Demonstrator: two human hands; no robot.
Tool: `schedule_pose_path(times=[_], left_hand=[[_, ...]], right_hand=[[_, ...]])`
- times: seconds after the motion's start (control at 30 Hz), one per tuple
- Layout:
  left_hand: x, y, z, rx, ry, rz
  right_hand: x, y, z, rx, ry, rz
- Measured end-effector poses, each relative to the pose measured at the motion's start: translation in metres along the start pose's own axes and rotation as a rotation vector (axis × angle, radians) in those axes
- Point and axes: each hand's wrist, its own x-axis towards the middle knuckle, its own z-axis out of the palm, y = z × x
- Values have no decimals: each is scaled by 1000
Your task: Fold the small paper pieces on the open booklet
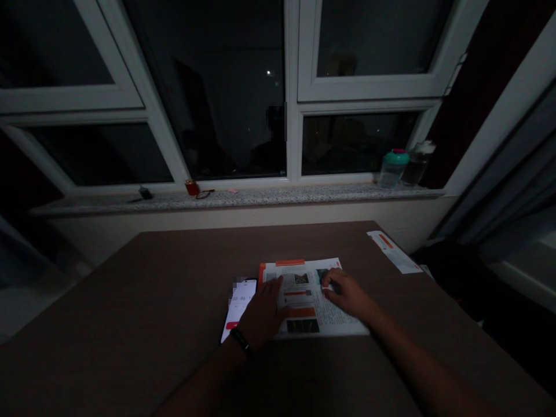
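Observation:
An open booklet with orange headings and small photos [304, 298] lies on the brown table [130, 307]. My left hand [263, 315], with a black band on its wrist, rests flat on the booklet's left side and holds nothing. My right hand [345, 292] is on the page's right part, its thumb and fingers pinching a lifted page corner. Just left of the booklet lies a smartphone [238, 304] with a lit white screen, partly under the edge of my left hand.
A paper slip with orange print [393, 252] lies at the table's far right corner. Beyond the table runs a speckled stone windowsill [238, 200] holding a small red jar [191, 187], a green-lidded plastic bottle [392, 169] and a second clear bottle [417, 165]. Dark windows stand behind.

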Motion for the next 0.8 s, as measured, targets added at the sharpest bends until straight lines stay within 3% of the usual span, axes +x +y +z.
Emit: schedule_pose_path(times=[0.4,0.6,0.8], left_hand=[[-3,4,-1,-3,79,16],[-4,11,-1,9,-60,243],[3,9,6,9,-51,248]], right_hand=[[-1,-10,7,45,22,-19],[2,-9,19,102,74,64],[12,-5,27,82,126,79]])
